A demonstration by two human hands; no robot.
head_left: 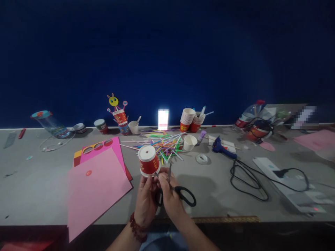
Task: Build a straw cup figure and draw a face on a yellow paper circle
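Note:
An upside-down red paper cup point(149, 165) with a white base and a small hole in it is gripped by my left hand point(147, 198), whose fingers are at its rim. My right hand point(169, 195) is closed round black-handled scissors point(186, 196) near the blade pivot, close beside the cup. The scissor blades are apart; one points up, the other reaches toward the cup's rim. Where the blade tip meets the cup is hard to make out. Behind the cup lies a pile of coloured straws point(167, 146).
Pink paper sheets point(96, 191) lie at the left. Stacked cups point(185, 120), a small white cup point(190, 142), a tape roll point(202, 159) and a glue gun point(222, 148) stand or lie beyond my hands. A power strip point(282, 184) with a black cable is at the right.

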